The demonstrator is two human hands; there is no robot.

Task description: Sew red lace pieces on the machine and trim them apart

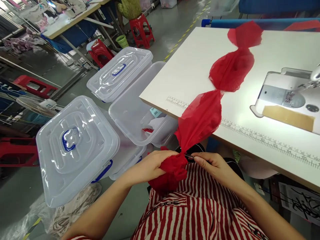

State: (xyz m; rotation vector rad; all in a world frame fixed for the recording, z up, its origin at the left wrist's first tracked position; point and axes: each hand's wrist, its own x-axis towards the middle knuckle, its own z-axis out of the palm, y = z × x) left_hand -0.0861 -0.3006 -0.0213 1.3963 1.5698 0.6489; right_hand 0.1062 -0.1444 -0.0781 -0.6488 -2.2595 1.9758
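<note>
A chain of sheer red fabric pieces (200,116), joined at narrow points, runs from the far side of the white table down over its front edge to my lap. My left hand (152,166) grips a bunched piece of red fabric (172,171) at the lower end of the chain. Closed around a small dark metal tool, probably thread snips (189,156), is my right hand (212,163). The tool's tip meets the narrow join between the bunched piece and the one above it. Its blades are too small to make out clearly.
A sewing machine (295,93) is set into the white table (192,60), which has a printed ruler along its front. Left of me stand lidded clear plastic boxes (77,150) and an uncovered box (132,116). Red stools (141,30) and a fan (37,106) are farther off.
</note>
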